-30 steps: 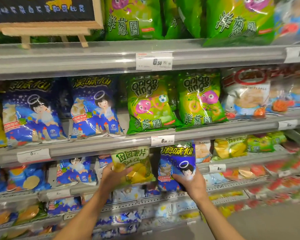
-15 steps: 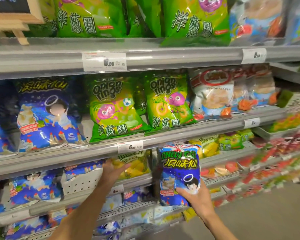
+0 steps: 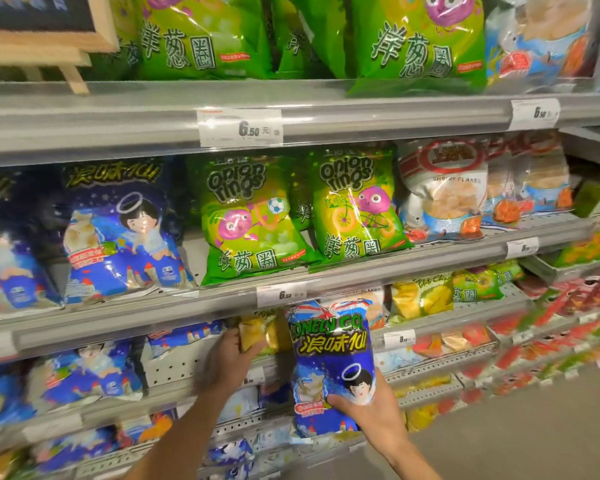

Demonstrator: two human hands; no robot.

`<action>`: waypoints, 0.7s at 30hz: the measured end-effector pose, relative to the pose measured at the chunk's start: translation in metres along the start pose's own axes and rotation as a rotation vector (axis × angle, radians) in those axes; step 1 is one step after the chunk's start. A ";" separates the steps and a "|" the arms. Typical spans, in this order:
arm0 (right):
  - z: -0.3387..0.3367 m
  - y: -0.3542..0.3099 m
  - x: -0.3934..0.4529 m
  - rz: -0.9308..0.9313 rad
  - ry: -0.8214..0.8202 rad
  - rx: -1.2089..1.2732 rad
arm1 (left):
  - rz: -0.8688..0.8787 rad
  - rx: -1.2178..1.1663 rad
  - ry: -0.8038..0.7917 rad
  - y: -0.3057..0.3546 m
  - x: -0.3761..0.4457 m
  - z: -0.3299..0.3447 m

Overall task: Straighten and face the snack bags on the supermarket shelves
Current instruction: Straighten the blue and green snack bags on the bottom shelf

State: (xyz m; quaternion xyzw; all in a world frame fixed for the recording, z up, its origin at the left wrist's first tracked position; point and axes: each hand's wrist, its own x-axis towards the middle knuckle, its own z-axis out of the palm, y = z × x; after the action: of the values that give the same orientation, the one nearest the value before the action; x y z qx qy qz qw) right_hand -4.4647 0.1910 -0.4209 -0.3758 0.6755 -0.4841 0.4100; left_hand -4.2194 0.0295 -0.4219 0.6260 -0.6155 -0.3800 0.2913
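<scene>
Blue snack bag (image 3: 331, 368) now clear of shelf, gripped by right hand (image 3: 371, 407); left hand (image 3: 231, 358) still grips yellow bag (image 3: 257, 332).

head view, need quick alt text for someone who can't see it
A person's right hand holds a blue snack bag upright before supermarket shelves while the left hand grips a yellow chip bag on the third shelf. Green onion ring bags and more blue bags fill the shelf above.

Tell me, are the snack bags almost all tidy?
Partly. The two green onion-ring bags stand upright, facing out. The right hand holds a blue foil snack bag off the shelf; the left hand holds a yellow chip bag. The blue bags lower left still look jumbled.
</scene>
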 end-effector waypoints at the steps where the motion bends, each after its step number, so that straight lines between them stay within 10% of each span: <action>1: 0.010 -0.004 -0.003 -0.009 -0.020 0.002 | 0.029 0.044 0.048 -0.006 -0.007 -0.006; 8: 0.098 -0.025 -0.017 -0.077 -0.154 -0.043 | 0.219 0.478 0.253 -0.064 -0.063 -0.076; 21: 0.222 -0.075 0.028 -0.186 -0.067 -0.142 | 0.258 0.699 0.046 -0.094 -0.084 -0.125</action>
State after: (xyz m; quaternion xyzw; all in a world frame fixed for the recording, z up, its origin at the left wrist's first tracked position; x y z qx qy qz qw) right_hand -4.2637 0.0704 -0.3972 -0.4807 0.6563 -0.4581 0.3581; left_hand -4.0598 0.1072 -0.4228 0.6134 -0.7752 -0.0930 0.1190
